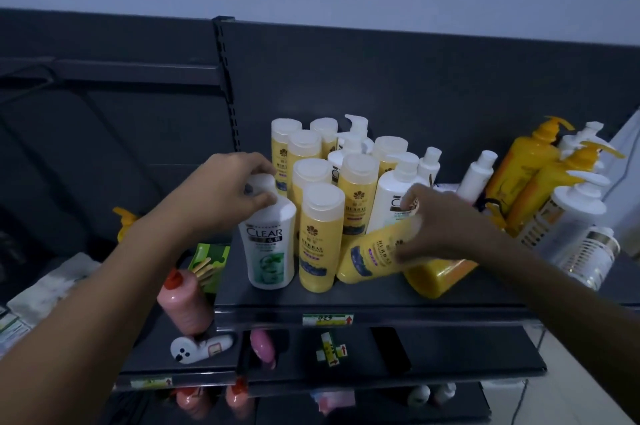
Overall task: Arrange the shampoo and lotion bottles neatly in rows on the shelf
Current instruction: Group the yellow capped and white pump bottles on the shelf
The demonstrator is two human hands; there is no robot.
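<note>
Both forearms come in from the bottom corners, and they're pretty dim, so finger detail is rough. Left hand [239, 182] is clamped on the cap of the white shampoo bottle [272, 244]; thumb and fingertips [266, 198] pinch the top, and the bottle stands upright right under them at the front of the shelf [363, 300]. Right hand [446, 220] is blurry but its fingers look wrapped around the upper end of a tilted yellow bottle [374, 256], which leans left with its base just beside an upright yellow bottle [320, 237] standing between the two hands. Under the right wrist lies a big yellow jug [438, 274], mostly covered by the arm. Past the fingers, more yellow and white bottles [356, 182] crowd together, labels mostly hidden. Far right, the pump bottles [554, 182] lean in a jumble.
</note>
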